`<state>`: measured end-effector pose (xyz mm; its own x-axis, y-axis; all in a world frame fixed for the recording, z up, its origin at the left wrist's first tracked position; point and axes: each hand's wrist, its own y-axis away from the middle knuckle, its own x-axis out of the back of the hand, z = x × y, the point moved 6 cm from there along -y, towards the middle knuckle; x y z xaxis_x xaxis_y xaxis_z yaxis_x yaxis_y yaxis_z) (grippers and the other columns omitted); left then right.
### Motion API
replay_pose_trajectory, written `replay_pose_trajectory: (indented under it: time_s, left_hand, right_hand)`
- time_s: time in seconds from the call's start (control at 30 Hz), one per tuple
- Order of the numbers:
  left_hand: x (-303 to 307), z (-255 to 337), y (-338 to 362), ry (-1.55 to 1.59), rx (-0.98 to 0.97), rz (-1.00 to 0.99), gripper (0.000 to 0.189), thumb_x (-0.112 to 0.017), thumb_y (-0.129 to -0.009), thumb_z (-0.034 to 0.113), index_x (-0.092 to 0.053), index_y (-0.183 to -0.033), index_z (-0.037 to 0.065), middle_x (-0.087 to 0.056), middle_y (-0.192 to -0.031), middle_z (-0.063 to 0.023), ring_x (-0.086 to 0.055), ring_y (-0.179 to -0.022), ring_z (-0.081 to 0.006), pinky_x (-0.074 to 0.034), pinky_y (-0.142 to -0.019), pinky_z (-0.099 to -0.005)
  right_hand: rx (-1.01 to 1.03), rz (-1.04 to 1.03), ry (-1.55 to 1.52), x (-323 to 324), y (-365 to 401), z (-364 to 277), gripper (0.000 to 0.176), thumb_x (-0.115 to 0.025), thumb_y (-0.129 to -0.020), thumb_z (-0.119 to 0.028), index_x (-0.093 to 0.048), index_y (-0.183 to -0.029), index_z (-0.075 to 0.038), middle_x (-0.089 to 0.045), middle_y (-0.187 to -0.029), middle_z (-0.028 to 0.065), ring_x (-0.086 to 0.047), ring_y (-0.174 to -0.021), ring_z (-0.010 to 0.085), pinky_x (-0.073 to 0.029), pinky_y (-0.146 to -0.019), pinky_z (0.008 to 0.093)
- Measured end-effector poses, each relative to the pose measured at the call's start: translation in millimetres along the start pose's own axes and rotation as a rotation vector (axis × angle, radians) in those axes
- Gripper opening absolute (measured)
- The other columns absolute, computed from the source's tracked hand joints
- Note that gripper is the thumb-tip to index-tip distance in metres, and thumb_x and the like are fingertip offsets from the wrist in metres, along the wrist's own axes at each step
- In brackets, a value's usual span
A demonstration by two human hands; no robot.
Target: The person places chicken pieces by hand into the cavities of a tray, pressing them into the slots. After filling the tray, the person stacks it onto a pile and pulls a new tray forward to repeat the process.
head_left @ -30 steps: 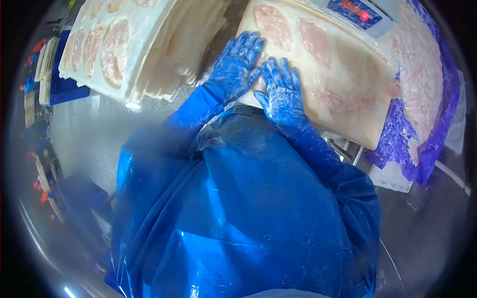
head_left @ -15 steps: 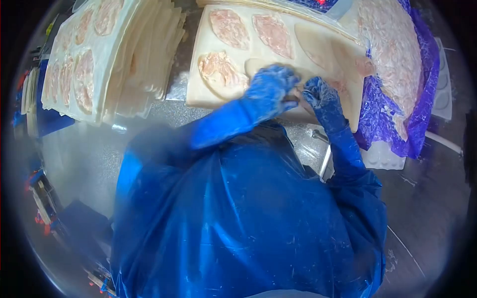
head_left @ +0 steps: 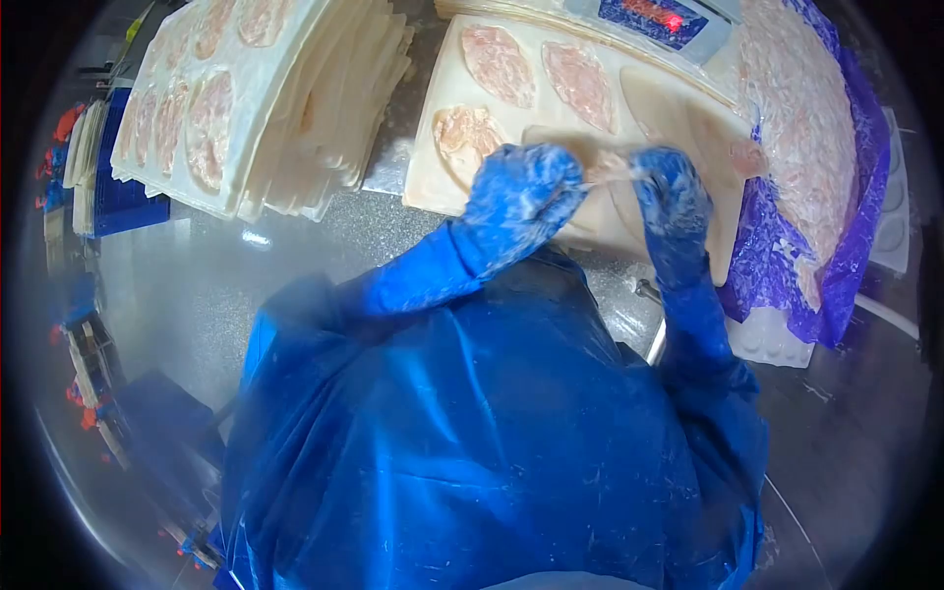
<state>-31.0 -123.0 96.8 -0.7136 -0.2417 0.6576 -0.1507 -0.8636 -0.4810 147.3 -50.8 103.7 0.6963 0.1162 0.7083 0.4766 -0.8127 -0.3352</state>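
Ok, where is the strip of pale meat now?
In the head view, the strip of pale meat is right of centre near the top, stretched between the left hand and right hand, over the moulded board.

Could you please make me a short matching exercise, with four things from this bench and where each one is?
1. Pale strip
2. Purple sheet
3. Red-lit display
4. Tray stack

A. Left of the wide tray
B. Between the left hand and right hand
C. Beyond the wide tray
D. Under the large pinkish heap

Pairs: 1-B, 2-D, 3-C, 4-A
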Motion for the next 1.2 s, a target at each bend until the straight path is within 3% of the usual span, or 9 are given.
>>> replay_pose_trajectory:
  time_s: [0.07,0.27,0.33,0.37,0.43,0.6,0.83,0.93,1.2]
  left_hand:
    - [-18.2,-20.9,26.9,0.471,0.372,-0.304,0.025,-0.057,-0.097,0.030,-0.064,-0.108,0.009,-0.064,-0.102,-0.0169,-0.064,-0.083,-0.0317,-0.054,-0.075,-0.0409]
    - [6.1,-12.5,16.5,0.080,0.073,-0.229,0.031,-0.061,-0.090,0.016,-0.066,-0.120,0.011,-0.068,-0.108,-0.0143,-0.065,-0.093,-0.0330,-0.053,-0.084,-0.0433]
    - [-4.6,-37.7,-0.3,-0.038,0.006,-0.089,0.028,-0.058,-0.090,0.011,-0.068,-0.116,0.010,-0.068,-0.108,-0.0136,-0.064,-0.098,-0.0339,-0.050,-0.089,-0.0448]
    - [-27.0,-57.4,-1.0,-0.125,-0.035,-0.184,0.029,-0.059,-0.085,0.008,-0.068,-0.113,0.009,-0.068,-0.105,-0.0129,-0.062,-0.099,-0.0334,-0.050,-0.089,-0.0444]
    - [-39.4,-72.8,-3.1,-0.207,-0.084,-0.280,0.031,-0.060,-0.081,0.004,-0.068,-0.110,0.009,-0.068,-0.103,-0.0122,-0.061,-0.100,-0.0329,-0.049,-0.089,-0.0440]
    - [-32.1,-76.3,-7.5,-0.239,-0.104,-0.267,0.026,-0.059,-0.079,0.004,-0.069,-0.102,0.009,-0.067,-0.099,-0.0108,-0.062,-0.095,-0.0316,-0.049,-0.086,-0.0421]
    - [-29.3,-83.0,-10.2,-0.418,-0.212,-0.413,0.026,-0.058,-0.086,0.013,-0.072,-0.108,0.016,-0.069,-0.110,-0.0034,-0.062,-0.107,-0.0241,-0.046,-0.098,-0.0382]
    - [-25.6,-81.3,-1.8,-0.331,-0.104,-0.374,0.029,-0.056,-0.088,0.015,-0.070,-0.114,0.011,-0.066,-0.122,-0.0064,-0.058,-0.119,-0.0235,-0.042,-0.108,-0.0388]
    - [-36.0,-71.1,4.3,-0.402,-0.265,-0.570,0.047,-0.049,-0.096,0.018,-0.050,-0.141,0.007,-0.048,-0.148,-0.0104,-0.042,-0.139,-0.0229,-0.018,-0.124,-0.0406]
  right_hand:
    - [0.148,-0.029,0.095,-16.8,-14.4,-2.5,0.021,-0.064,-0.088,-0.009,-0.066,-0.109,-0.007,-0.066,-0.110,0.0120,-0.061,-0.104,0.0306,-0.046,-0.093,0.0389]
    - [0.095,-0.001,0.355,-43.1,10.0,44.9,0.023,-0.061,-0.087,-0.012,-0.068,-0.109,-0.011,-0.063,-0.123,0.0144,-0.056,-0.114,0.0346,-0.042,-0.099,0.0448]
    - [0.358,-0.020,1.441,-87.2,32.7,44.1,0.024,-0.064,-0.085,-0.014,-0.068,-0.109,-0.012,-0.064,-0.115,0.0129,-0.056,-0.107,0.0339,-0.041,-0.096,0.0456]
    - [0.357,-0.017,1.443,-91.9,30.3,30.7,0.024,-0.064,-0.085,-0.014,-0.068,-0.109,-0.012,-0.064,-0.115,0.0129,-0.056,-0.107,0.0339,-0.041,-0.096,0.0456]
    - [-0.004,-0.177,0.333,-85.9,22.5,7.4,0.025,-0.068,-0.084,-0.017,-0.067,-0.108,-0.011,-0.063,-0.107,0.0121,-0.058,-0.101,0.0326,-0.043,-0.092,0.0459]
    - [-0.086,0.036,0.283,-60.7,19.6,2.2,0.038,-0.067,-0.084,-0.038,-0.064,-0.111,-0.011,-0.061,-0.112,0.0120,-0.056,-0.106,0.0334,-0.042,-0.094,0.0474]
    - [-0.093,-0.470,0.511,-102.6,31.9,0.1,0.035,-0.059,-0.086,-0.025,-0.062,-0.119,-0.012,-0.057,-0.123,0.0117,-0.051,-0.117,0.0310,-0.039,-0.101,0.0462]
    - [0.192,-0.157,0.359,-77.9,69.7,-15.5,0.033,-0.063,-0.086,-0.017,-0.063,-0.119,-0.012,-0.062,-0.119,0.0061,-0.054,-0.115,0.0294,-0.037,-0.102,0.0495]
    - [0.061,-0.187,0.502,-75.1,44.6,-9.4,0.052,-0.058,-0.090,-0.019,-0.050,-0.141,-0.009,-0.048,-0.146,0.0131,-0.042,-0.135,0.0323,-0.025,-0.116,0.0486]
